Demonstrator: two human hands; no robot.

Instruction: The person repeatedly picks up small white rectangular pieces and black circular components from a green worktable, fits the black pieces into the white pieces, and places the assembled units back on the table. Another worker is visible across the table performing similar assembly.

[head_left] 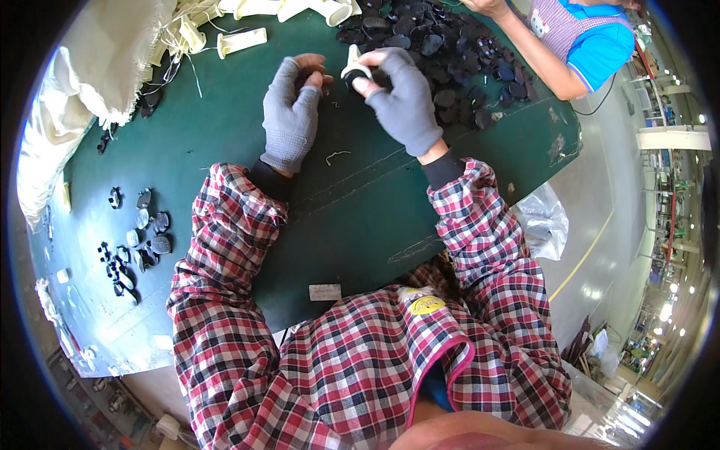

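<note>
Between the thumb and fingers of my right hand (pixel 405 101), in a grey fingerless glove, is a cream plastic piece (pixel 354 58) with a narrow stem and a ring-like end. Something black shows at the ring, against the thumb. My left hand (pixel 291 116), gloved the same way, is held a little apart from it with curled fingers. A dark patch shows inside those fingers, too shadowed to name. Just beyond my right hand spreads a heap of small black plastic parts (pixel 431 45), many of them rounded discs.
More cream plastic pieces (pixel 241 43) lie at the far edge, beside a white woven sack (pixel 105 56). Small black and grey parts (pixel 146 241) are scattered at the left of the green table (pixel 337 225). A co-worker's arm (pixel 532 56) reaches in at far right. Clear plastic (pixel 544 221) hangs by the right edge.
</note>
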